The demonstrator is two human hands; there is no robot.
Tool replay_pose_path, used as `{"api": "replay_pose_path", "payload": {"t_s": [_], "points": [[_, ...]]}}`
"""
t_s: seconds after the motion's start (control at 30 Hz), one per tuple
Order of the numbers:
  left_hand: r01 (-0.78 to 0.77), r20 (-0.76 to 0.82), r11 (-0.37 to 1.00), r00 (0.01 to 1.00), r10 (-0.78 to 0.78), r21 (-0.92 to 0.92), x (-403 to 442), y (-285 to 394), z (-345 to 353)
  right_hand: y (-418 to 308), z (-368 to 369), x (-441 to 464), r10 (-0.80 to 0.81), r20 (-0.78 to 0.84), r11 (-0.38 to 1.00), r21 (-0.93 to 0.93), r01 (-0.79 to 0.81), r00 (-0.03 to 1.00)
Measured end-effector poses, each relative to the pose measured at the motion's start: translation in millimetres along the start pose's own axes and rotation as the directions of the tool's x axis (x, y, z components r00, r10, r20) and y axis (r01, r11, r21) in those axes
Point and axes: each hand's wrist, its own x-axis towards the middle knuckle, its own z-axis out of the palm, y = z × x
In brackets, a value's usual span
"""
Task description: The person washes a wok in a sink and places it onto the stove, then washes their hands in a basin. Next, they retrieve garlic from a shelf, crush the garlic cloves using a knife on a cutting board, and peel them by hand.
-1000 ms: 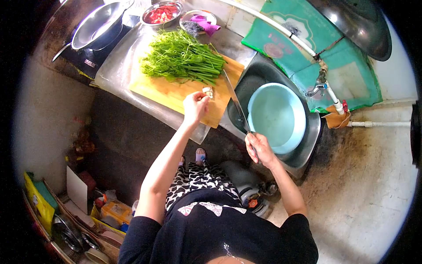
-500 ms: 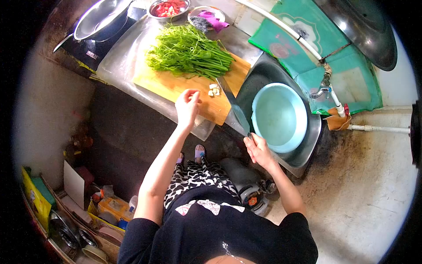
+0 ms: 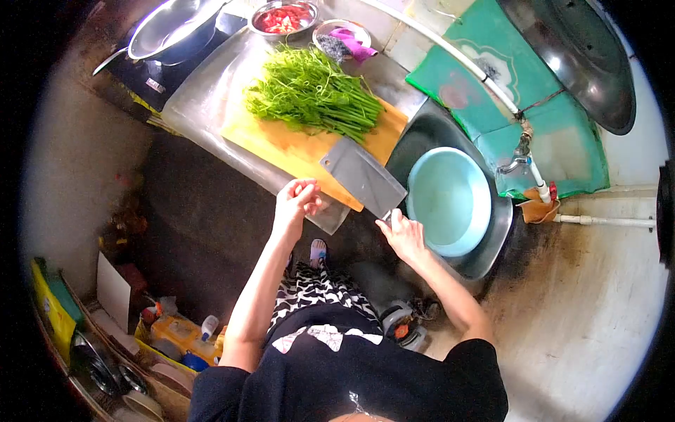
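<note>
My right hand [image 3: 406, 238] is closed round the handle of a cleaver [image 3: 362, 176]. Its broad blade lies flat-on to my view over the right part of a wooden cutting board [image 3: 281, 151], hiding the spot where pale garlic pieces lay. A big bunch of green leafy stems [image 3: 313, 91] rests on the board behind the blade. Just off the board's front edge, my left hand [image 3: 297, 202] is curled with fingertips pressed together; whether something small is in them I cannot make out.
Right of the board, a light blue basin [image 3: 450, 224] of water stands in the dark sink [image 3: 500, 225] beneath a tap [image 3: 517, 164]. Behind are a bowl of cut red pieces [image 3: 285, 15] and a bowl with a purple cloth [image 3: 351, 42]. A pan [image 3: 169, 32] sits back left.
The cleaver has turned from edge-on to flat and swung left over the board, covering the garlic. My left hand has drawn back off the board toward me, its fingers curled.
</note>
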Motion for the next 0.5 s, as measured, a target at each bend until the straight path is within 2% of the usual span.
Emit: {"api": "replay_pose_path", "payload": {"t_s": [0.13, 0.17, 0.2, 0.23, 0.27, 0.3, 0.33, 0.4, 0.43, 0.47, 0.5], "points": [[-0.076, 0.009, 0.955, 0.997, 0.076, 0.286, 4, -1, 4, -4, -24, -1, 0.004, 0.076, 0.991, 0.136, -0.015, 0.997], [-0.108, 0.001, 0.945, 0.994, 0.114, 0.308, 5, -2, 8, -4, -28, -1, -0.022, 0.001, 0.949, 0.314, 0.021, 1.000], [-0.101, -0.001, 0.946, 0.994, 0.107, 0.308, 7, -2, 11, -4, -33, -2, -0.019, 0.007, 0.949, 0.315, 0.016, 1.000], [-0.105, 0.011, 0.962, 0.994, 0.106, 0.253, 10, -2, 14, -9, -49, 0, 0.135, 0.242, 0.782, 0.569, -0.253, 0.961], [-0.109, 0.024, 0.974, 0.994, 0.107, 0.196, 13, -1, 18, -12, -62, 2, 0.198, 0.493, 0.501, 0.692, -0.520, 0.847], [-0.127, 0.023, 0.957, 0.992, 0.126, 0.259, 16, -1, 23, -12, -67, 2, 0.167, 0.537, 0.278, 0.779, -0.562, 0.827], [-0.124, 0.023, 0.958, 0.992, 0.123, 0.260, 19, -3, 29, -7, -65, 2, 0.146, 0.526, 0.219, 0.809, -0.546, 0.838], [-0.327, 0.084, 0.824, 0.942, 0.326, 0.463, 27, -9, 38, 0, -64, 2, 0.129, 0.517, 0.201, 0.822, -0.532, 0.847], [-0.349, 0.136, 0.752, 0.934, 0.332, 0.560, 34, -12, 39, 0, -63, 3, 0.129, 0.513, 0.202, 0.824, -0.529, 0.848], [-0.350, 0.138, 0.751, 0.933, 0.332, 0.560, 39, -15, 40, 0, -63, 2, 0.126, 0.534, 0.213, 0.809, -0.548, 0.836], [-0.481, 0.201, 0.634, 0.863, 0.463, 0.606, 44, -20, 41, -1, -63, 1, 0.123, 0.556, 0.223, 0.792, -0.569, 0.822]]}}
